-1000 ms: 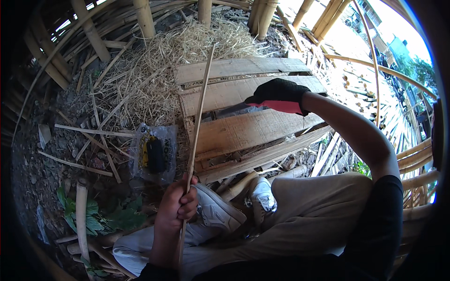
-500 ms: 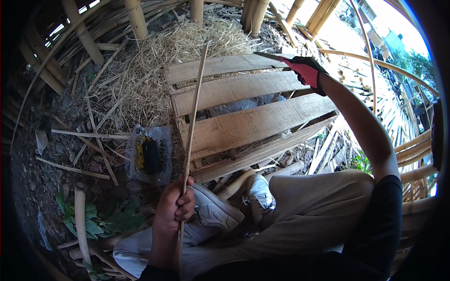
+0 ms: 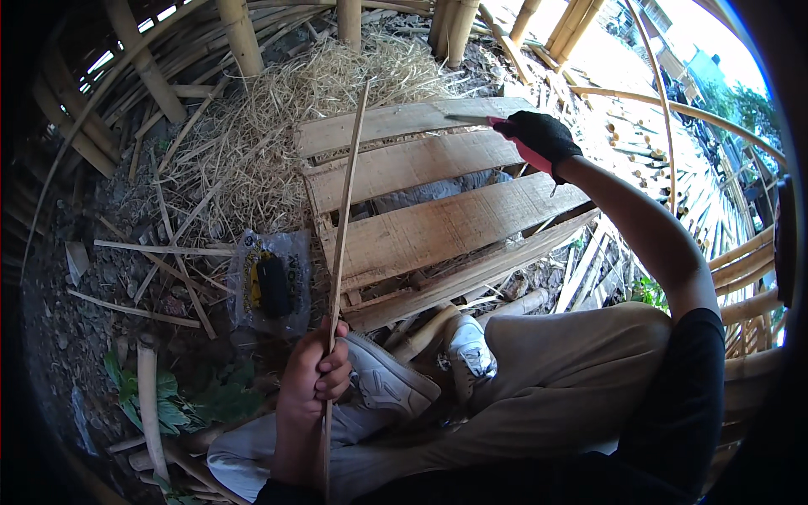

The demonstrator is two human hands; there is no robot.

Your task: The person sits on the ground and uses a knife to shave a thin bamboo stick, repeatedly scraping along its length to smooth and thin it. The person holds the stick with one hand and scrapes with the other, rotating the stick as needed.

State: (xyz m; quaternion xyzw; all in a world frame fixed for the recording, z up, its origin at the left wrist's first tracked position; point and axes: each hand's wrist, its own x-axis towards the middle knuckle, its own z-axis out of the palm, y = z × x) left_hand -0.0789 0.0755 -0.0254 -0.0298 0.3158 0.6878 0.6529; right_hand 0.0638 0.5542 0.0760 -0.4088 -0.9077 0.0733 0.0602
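- Bamboo strip (image 3: 337,286) slants up from our lap, crossing our view of the slatted pallet's (image 3: 454,223) left end.
- Our left hand (image 3: 313,370) wraps its fingers round the lower part, likely to steady it.
- Our gloved right hand (image 3: 539,143) has fingers closed on a knife (image 3: 470,119), its blade pointing left, probably gloved for protection.
- Since a second ago, the knife has moved farther from us.

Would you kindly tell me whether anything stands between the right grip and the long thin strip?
Nothing visible blocks the gap; only the blade extends from the right grip toward the strip, with wooden slats below.
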